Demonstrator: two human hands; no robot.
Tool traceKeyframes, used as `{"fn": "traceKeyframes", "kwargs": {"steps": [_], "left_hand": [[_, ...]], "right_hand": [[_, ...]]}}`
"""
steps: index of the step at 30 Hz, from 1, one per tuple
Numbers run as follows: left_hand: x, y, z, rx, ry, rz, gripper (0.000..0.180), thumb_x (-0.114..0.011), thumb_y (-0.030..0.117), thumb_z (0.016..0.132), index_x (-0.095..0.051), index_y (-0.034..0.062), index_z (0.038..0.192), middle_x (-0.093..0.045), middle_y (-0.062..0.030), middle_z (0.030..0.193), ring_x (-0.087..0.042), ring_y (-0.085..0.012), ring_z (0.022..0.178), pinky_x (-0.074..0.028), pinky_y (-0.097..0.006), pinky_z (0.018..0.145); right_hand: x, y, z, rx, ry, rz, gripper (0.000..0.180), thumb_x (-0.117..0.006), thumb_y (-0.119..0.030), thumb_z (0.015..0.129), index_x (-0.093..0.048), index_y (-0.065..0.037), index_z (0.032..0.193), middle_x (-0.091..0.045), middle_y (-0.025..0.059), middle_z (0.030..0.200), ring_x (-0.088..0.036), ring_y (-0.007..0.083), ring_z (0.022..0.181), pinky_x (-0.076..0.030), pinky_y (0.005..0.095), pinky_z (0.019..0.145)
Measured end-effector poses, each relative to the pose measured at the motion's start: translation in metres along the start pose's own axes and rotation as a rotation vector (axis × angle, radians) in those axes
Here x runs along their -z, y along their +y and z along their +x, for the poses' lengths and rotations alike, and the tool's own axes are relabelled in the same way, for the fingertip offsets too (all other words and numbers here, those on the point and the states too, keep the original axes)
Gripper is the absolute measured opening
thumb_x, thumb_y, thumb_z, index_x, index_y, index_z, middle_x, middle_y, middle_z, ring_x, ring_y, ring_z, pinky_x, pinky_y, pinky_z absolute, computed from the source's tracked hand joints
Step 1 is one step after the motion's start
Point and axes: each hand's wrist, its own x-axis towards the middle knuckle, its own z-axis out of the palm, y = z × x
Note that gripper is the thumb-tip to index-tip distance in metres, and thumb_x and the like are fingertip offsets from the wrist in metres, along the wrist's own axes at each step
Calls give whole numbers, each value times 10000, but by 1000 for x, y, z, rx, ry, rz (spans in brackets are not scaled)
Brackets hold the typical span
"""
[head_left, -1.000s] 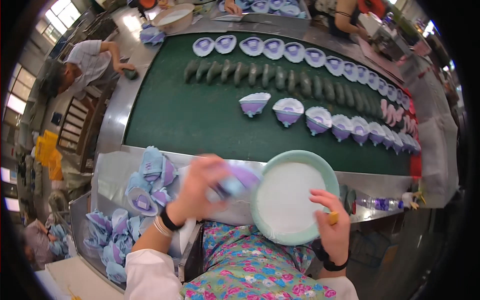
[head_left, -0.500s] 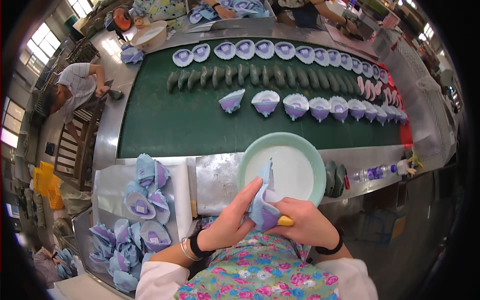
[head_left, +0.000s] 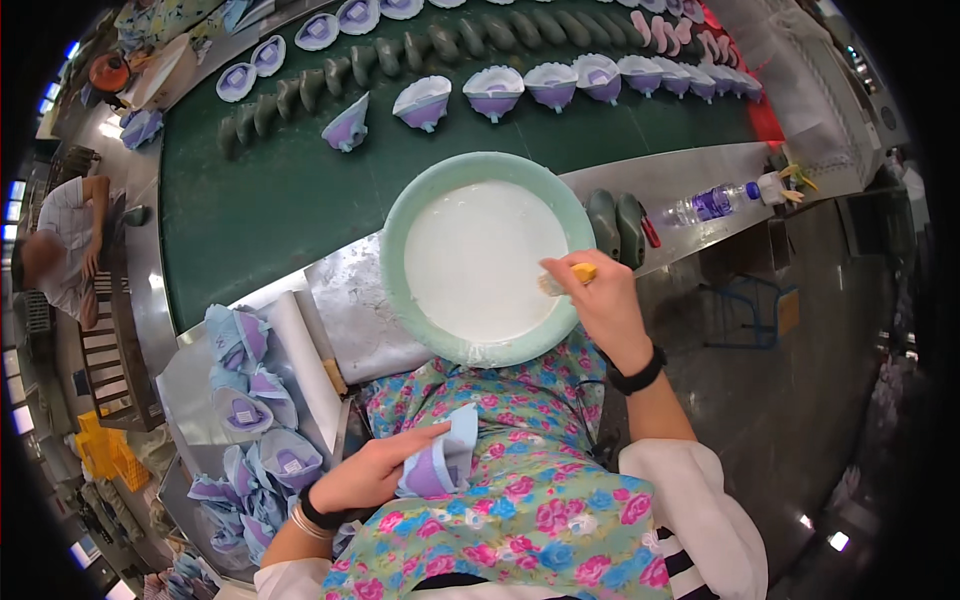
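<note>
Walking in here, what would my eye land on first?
Probably the green basin of white liquid in the middle, where the right hand holds a yellow-handled brush at the rim. Beyond it, rows of purple-and-blue shoe uppers cross the green worktop. Nearer, the left hand holds another upper over the flowered apron.

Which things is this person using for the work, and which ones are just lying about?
Seem part of the work:
blue-purple piece in the left hand
brush in the right hand
bowl of white liquid
similar pieces piled on the left

Probably just lying about:
bottle on its side
red thing beside two dark forms
</note>
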Motion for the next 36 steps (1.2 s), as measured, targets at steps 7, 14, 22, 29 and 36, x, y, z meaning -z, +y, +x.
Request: {"fn": "traceKeyframes", "kwargs": {"steps": [7,14,22,29,36], "left_hand": [[4,-40,27,39,418,-821,543,-573,78,908,-296,116,1373,-460,-52,1297,-470,-191,1208,-390,-340,1014],[11,-44,61,-70,534,-1172,565,-595,143,905,-334,176,1405,-462,-22,1329,-469,-187,1225,-409,-400,1023],[9,-37,74,-64,449,-1227,602,-612,138,890,-332,185,1421,-462,-39,1349,-478,-213,1225,-426,-412,1011],[9,-29,80,-275,640,-1059,539,-585,5,875,-408,166,1357,-543,-32,1222,-555,-192,1101,-470,-361,953],[8,-37,79,-500,717,-797,523,-532,-43,890,-406,142,1363,-559,-46,1200,-553,-177,1101,-473,-338,937]], "right_hand": [[-53,56,8,70,-12,16,191,-737,-84,732,-682,10,889,-670,183,852,-654,321,748,-518,343,682],[-10,-25,7,85,-113,376,226,-756,-48,737,-698,-5,951,-702,108,888,-668,178,799,-515,264,717],[-15,-33,10,64,-85,458,143,-735,-62,775,-698,5,895,-700,100,821,-662,127,741,-514,238,668],[-14,-37,-19,-234,-142,273,198,-755,-168,774,-676,13,789,-652,87,632,-591,98,552,-472,247,538],[8,-66,-27,-195,-263,490,170,-777,-137,752,-674,-3,768,-653,37,647,-576,45,590,-466,214,551]]}}
